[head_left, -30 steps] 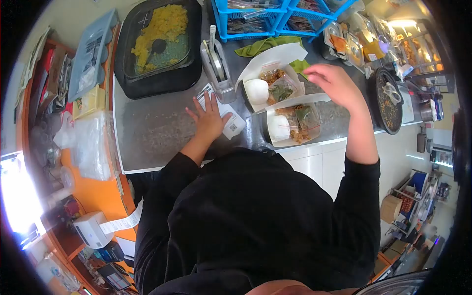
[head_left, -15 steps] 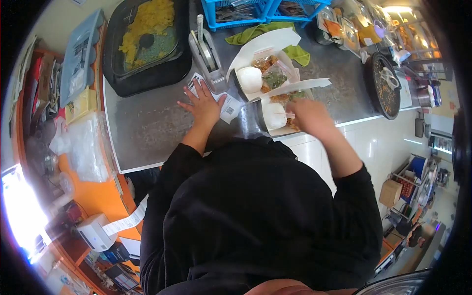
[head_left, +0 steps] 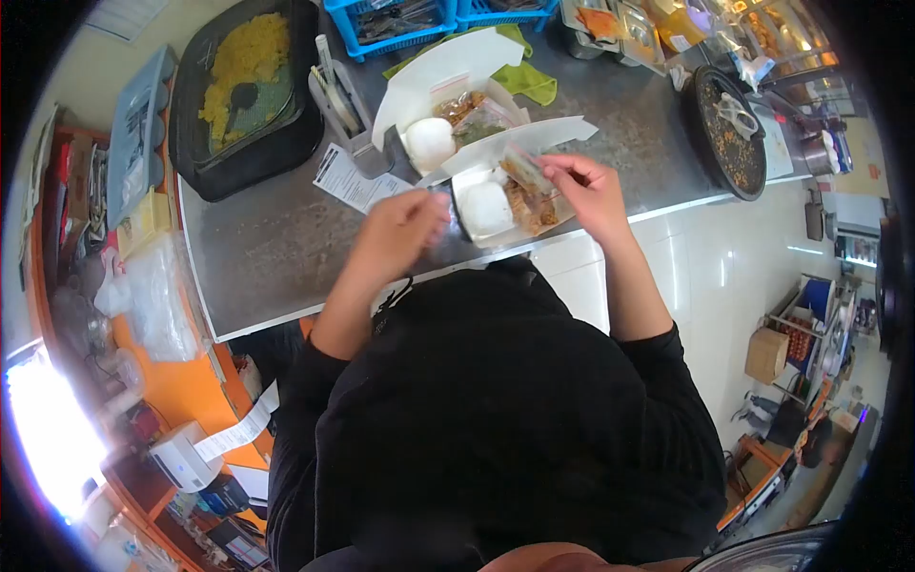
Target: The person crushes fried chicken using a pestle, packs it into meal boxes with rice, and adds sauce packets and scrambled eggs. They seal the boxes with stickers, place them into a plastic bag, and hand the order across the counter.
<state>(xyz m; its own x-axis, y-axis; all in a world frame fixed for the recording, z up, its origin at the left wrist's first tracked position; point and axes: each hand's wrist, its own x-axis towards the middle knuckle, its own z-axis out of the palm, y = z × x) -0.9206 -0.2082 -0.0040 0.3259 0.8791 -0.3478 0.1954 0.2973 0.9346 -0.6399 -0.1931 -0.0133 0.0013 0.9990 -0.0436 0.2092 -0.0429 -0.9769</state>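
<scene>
Box (head_left: 477, 159) sits at tabletop (head_left: 267, 253) edge, lid up, white mound (head_left: 484, 208) in its L part. L hand (head_left: 398, 234) just left of box, fingers curled; blurred, so can't tell if grip's empty. R hand (head_left: 593, 195) at box's right, grip pinching small clear bag (head_left: 524, 172) over box. Paper slip (head_left: 355, 179) left of box; 2nd open box (head_left: 448, 71) just beyond it, then green cloth (head_left: 527, 84), blue baskets (head_left: 400, 41) farther.

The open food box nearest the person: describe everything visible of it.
The food box, white inside and card-like, sits open near the front edge of the dark counter, lid raised on the far side. A white mound lies inside at left, brown food at right. The right hand holds a small clear bag over the brown food; whether it touches the box is unclear.
</scene>
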